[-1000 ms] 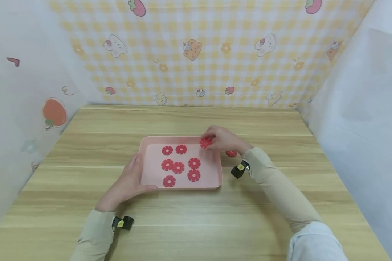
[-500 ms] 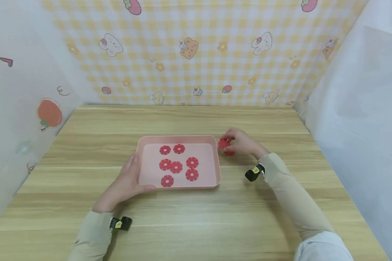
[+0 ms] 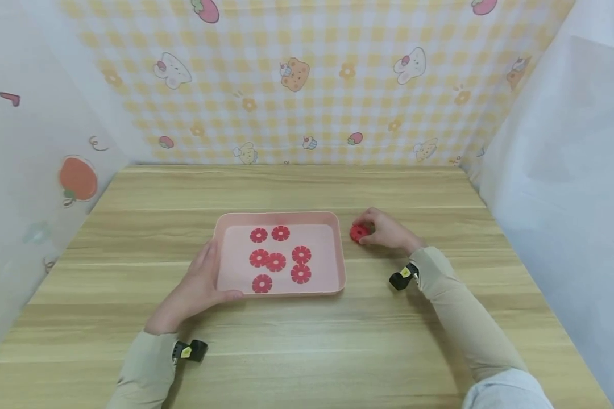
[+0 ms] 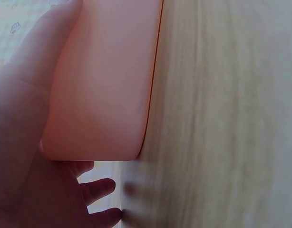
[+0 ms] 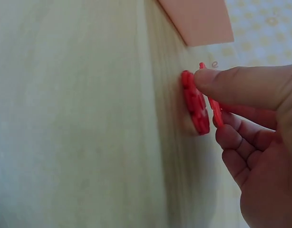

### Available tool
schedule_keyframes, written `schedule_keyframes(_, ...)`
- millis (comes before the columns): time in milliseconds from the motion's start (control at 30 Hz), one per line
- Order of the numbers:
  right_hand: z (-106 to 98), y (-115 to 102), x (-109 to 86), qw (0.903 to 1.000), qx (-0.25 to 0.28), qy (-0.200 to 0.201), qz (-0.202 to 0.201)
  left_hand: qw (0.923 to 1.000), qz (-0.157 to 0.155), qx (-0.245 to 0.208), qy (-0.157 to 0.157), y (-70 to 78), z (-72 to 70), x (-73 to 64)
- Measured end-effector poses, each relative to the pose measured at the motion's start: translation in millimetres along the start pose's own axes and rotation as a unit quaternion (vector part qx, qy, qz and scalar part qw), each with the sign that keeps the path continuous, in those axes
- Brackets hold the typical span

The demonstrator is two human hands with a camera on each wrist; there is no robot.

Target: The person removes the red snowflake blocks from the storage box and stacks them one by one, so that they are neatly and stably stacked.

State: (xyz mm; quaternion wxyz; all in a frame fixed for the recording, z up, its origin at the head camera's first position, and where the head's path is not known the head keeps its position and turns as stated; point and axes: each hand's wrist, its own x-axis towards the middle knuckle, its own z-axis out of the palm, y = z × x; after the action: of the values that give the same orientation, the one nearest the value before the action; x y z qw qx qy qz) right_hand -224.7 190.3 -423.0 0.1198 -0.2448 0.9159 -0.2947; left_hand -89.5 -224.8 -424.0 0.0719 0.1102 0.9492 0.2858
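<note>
A pink tray [image 3: 282, 293] lies on the table with several red notched discs flat inside it. My left hand [image 3: 194, 287] rests at its left front corner, thumb along the front rim and fingers straight beside the left wall. In the left wrist view, the tray's outer wall [image 4: 103, 85] is against the thumb side. To the right of the tray, my right hand [image 3: 386, 230] pinches a red notched disc [image 5: 215, 113] between thumb and fingers. Close beside it, in the right wrist view, more red discs [image 5: 194, 102] are stacked on the table.
The wooden table [image 3: 307, 352] extends around the tray on all sides. A yellow checked cloth [image 3: 327, 85] hangs behind it, and white sheets [image 3: 558, 170] stand at both sides. A black wrist camera [image 3: 401, 278] sits under the right forearm.
My right hand has moved right with a disc, from over the tray's back right corner to the stack outside, and lowered onto it. My left hand stays at the tray.
</note>
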Motion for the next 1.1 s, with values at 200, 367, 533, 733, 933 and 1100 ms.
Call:
schedule_keyframes(200,4.7,4.6,-3.9,0.9998,0.006,0.005,-0.017,1.0000,0.000,-0.006,-0.001,-1.3,3.2,0.1)
schedule_keyframes(367,5.2,6.5,-4.2,0.9997,0.020,0.000,-0.016,1.0000,-0.002,-0.003,-0.001,-2.6,3.0,-1.5)
schedule_keyframes(533,-1.9,1.6,-1.2,0.9990,0.045,0.000,0.002,1.0000,-0.001,-0.002,0.002,-3.4,1.4,-1.7)
schedule_keyframes(733,-9.4,-13.6,9.2,0.9992,0.038,-0.003,0.011,1.0000,0.001,-0.001,0.006,-2.6,-0.7,-2.7)
schedule_keyframes(933,-11.7,-36.1,23.9,0.9994,0.028,-0.015,-0.014,1.0000,-0.002,-0.005,0.006,-1.4,-1.5,-2.6)
schedule_keyframes(1100,-8.9,-56.5,36.5,0.9989,0.018,-0.023,-0.038,0.9999,-0.002,-0.009,0.009,-1.3,-1.3,-1.1)
